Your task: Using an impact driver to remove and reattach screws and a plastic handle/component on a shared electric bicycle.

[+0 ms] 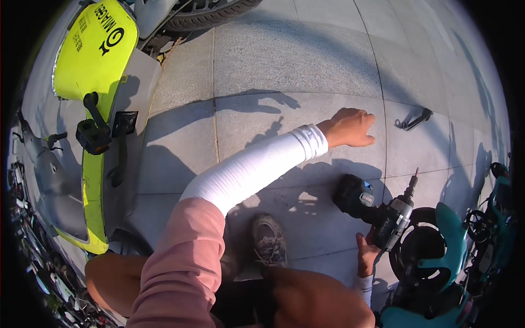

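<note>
My left hand point(350, 128) reaches out over the pavement at the end of a white-sleeved arm, thumb apart from loosely bent fingers, with nothing visible in it. A black angled part point(416, 119), perhaps a crank arm, lies on the ground to its right, apart from the hand. Low on the right, my right hand point(369, 252) is closed around a cordless impact driver point(391, 221). Its bit points up and away, and the black battery point(353, 197) faces left. The driver's body hides most of the right fingers.
A yellow-and-grey bicycle point(98, 60) lies along the left, its pedal point(93, 136) sticking up. A tyre point(208, 13) shows at the top. A teal bike with a black wheel point(418, 246) stands close on the right. My shoe point(268, 240) rests on paving slabs point(295, 60).
</note>
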### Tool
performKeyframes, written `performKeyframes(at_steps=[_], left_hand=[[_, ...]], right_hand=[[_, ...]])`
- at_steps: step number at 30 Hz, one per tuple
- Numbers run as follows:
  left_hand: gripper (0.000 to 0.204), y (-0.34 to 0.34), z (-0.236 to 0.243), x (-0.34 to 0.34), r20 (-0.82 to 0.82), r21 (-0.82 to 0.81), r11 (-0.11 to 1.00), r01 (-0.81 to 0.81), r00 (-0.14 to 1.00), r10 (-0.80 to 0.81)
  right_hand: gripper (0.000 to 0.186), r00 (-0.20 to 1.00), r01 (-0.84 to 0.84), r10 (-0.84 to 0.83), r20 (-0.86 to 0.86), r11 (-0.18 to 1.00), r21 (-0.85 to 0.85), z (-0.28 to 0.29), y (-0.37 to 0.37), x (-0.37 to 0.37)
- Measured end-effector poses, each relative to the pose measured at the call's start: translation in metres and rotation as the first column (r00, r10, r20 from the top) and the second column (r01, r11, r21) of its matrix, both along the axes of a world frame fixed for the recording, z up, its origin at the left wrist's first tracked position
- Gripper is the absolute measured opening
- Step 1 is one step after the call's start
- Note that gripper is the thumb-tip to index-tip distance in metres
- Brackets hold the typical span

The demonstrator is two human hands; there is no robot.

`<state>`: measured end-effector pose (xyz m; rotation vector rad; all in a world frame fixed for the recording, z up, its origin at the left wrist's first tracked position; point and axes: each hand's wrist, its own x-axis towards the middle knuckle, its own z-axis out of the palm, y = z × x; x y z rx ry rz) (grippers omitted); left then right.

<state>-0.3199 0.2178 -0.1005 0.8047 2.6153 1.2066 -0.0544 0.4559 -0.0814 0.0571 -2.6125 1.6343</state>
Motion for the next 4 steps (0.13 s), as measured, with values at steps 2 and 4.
performKeyframes(at_steps=[2,4], left_hand=[[0.048,-0.044,0.0,0.047,0.113,-0.102,0.987,0.127,0.987,-0.116],[0.049,-0.068,0.023,0.065,0.249,-0.241,0.938,0.248,0.95,-0.187]], right_hand=[[0.1,0.997,0.042,-0.048,-0.052,0.992,-0.12,0.031,-0.009,-0.007],[0.107,0.989,0.079,-0.105,-0.107,0.971,-0.224,0.071,-0.011,-0.011]])
